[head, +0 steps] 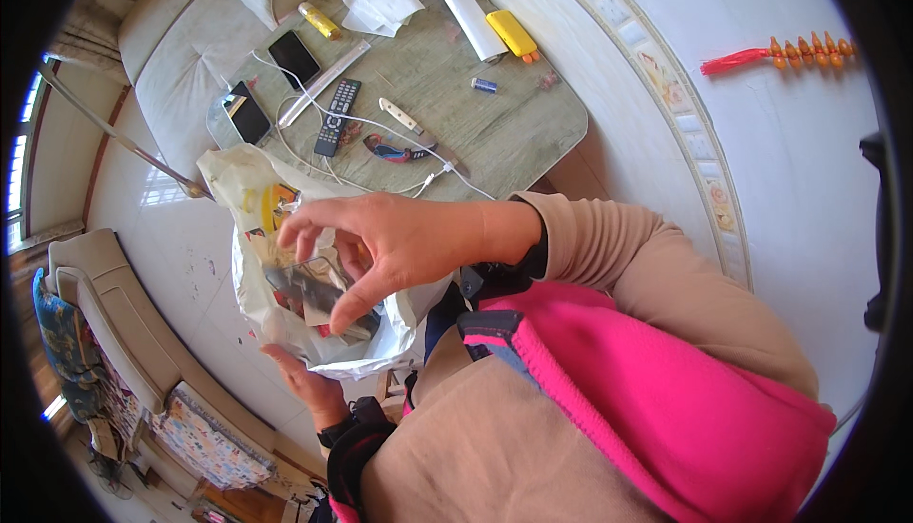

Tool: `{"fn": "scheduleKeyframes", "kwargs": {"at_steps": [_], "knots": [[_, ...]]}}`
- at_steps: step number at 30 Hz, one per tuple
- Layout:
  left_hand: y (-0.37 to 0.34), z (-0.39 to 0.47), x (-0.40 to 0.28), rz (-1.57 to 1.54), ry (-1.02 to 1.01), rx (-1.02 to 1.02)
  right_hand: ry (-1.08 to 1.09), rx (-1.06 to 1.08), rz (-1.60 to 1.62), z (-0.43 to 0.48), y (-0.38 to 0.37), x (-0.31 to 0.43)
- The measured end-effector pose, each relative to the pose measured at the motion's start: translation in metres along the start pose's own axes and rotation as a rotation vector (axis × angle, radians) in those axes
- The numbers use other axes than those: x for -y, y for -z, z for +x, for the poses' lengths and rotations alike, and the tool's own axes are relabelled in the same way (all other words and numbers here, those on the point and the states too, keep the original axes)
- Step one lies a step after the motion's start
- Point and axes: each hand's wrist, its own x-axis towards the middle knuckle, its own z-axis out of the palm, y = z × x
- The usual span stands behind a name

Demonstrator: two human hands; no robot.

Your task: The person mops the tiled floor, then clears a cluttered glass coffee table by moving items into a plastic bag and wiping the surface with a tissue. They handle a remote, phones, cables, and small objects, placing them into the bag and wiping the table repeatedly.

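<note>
A white plastic bag with yellow and orange print hangs at the table's near edge, its mouth facing up. My left hand holds it from below at its lower rim, the fingers partly hidden behind the plastic. Over the mouth is my right hand, palm down, thumb and fingers spread apart. Between and below them a dark grey flat object shows blurred inside the opening; it appears free of the fingers. Small red and pale pieces lie around it in the bag.
On the table lie a knife, a folding knife, a remote control, two phones, a white cable, a battery, a yellow case and paper sheets. A sofa stands beyond.
</note>
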Motion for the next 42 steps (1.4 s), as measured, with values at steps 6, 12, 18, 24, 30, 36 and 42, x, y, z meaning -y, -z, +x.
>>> {"fn": "scheduleKeyframes", "kwargs": {"at_steps": [6,12,18,24,30,36,42], "knots": [[0.01,0.0,-0.002,-0.031,-0.017,0.026,-0.146,-0.684,-0.262,0.006,0.102,-0.084],[0.024,-0.003,0.002,-0.026,0.068,-0.059,-0.322,-0.499,-0.931,0.006,0.145,-0.209],[0.03,-0.005,-0.012,-0.273,0.246,-0.045,-0.353,-0.741,-1.0,0.014,0.154,-0.254],[0.051,-0.006,0.0,-0.211,0.246,-0.055,-0.423,-0.597,-1.238,0.039,0.153,-0.262],[0.08,-0.006,0.007,-0.18,0.319,-0.059,-0.326,-0.508,-0.974,0.055,0.172,-0.254],[0.067,-0.007,0.01,-0.299,0.26,0.002,-0.41,-0.229,-0.952,0.053,0.153,-0.24],[0.062,-0.005,0.009,-0.233,0.277,-0.108,-0.344,-0.294,-1.144,0.05,0.113,-0.238]]}}
